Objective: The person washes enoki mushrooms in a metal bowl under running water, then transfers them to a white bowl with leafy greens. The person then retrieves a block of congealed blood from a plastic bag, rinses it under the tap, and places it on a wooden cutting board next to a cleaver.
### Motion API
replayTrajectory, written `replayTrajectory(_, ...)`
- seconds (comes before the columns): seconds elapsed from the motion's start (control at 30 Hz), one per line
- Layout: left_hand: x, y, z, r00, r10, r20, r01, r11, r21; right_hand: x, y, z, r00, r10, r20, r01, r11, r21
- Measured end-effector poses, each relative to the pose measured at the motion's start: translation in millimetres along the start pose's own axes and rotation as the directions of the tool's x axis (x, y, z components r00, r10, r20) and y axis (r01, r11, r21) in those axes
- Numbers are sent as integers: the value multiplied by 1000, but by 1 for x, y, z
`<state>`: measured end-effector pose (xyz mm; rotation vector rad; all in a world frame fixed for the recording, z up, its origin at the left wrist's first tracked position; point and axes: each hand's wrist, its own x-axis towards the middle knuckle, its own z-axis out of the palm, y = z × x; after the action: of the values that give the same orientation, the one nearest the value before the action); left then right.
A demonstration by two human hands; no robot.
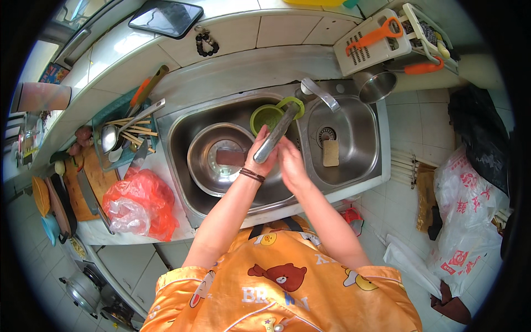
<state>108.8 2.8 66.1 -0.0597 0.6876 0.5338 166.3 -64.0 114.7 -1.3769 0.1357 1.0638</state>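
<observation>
Under the spout of the metal faucet (274, 139), my left hand (262, 155) and my right hand (291, 164) are close together, palms facing each other. The spout partly covers my left hand, so whether the palms hold anything cannot be seen. A stainless steel bowl (199, 162) sits in the larger sink basin, left of my hands, with a brown rectangular block (230, 157) in view over it. Just beyond my fingertips is a green plastic strainer or cup (261, 116). A tan sponge (331, 153) lies by the drain (326, 135) of the smaller basin.
Left of the sink lie a red plastic bag (153, 203), a cleaver (86, 191) on a wooden cutting board (74, 207), and a teal rack (99, 155) with chopsticks and ladles. A metal cup (377, 86) hangs at the right. A phone (166, 17) rests on the tiled ledge.
</observation>
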Motion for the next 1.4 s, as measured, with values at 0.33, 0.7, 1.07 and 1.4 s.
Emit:
replayTrajectory(0.33,-83,11,-12,941,169,292,-321,180,930,36,10,20,943,320,88,-330,883,334)
replayTrajectory(0.7,-23,104,-116,880,-120,460,-307,-883,356,2,14,16,963,239,126,-228,969,-96)
replayTrajectory(1.07,-7,131,-121,884,-184,431,-377,-824,423,1,24,-22,947,312,81,-289,933,-216)
replayTrajectory(1.4,-64,108,-65,977,0,211,-200,325,925,-1,28,-11,938,248,241,-200,958,-206)
